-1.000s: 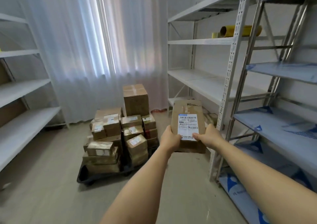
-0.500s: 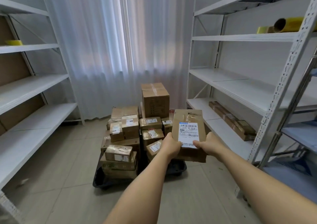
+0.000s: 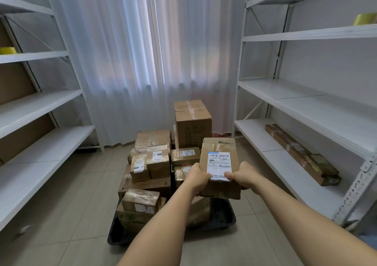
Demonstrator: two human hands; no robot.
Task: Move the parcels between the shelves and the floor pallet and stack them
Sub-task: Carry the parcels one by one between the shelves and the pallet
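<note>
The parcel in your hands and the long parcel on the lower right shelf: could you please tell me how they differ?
The held parcel is short and blocky; the long parcel is a slim, stretched-out box. The held parcel is up in the air, gripped by the left hand and right hand above the pallet stack; the long parcel lies flat on the right shelf. The held parcel shows a large white barcode label; the long one shows only small labels. Both are brown taped cardboard.

- We see a matt brown cardboard parcel (image 3: 219, 163) with glossy tape and a white paper label (image 3: 220, 166).
- White painted metal shelves (image 3: 306, 106).
- Sheer cloth curtain (image 3: 142, 62).
- Smooth tiled floor (image 3: 71, 204).
</note>
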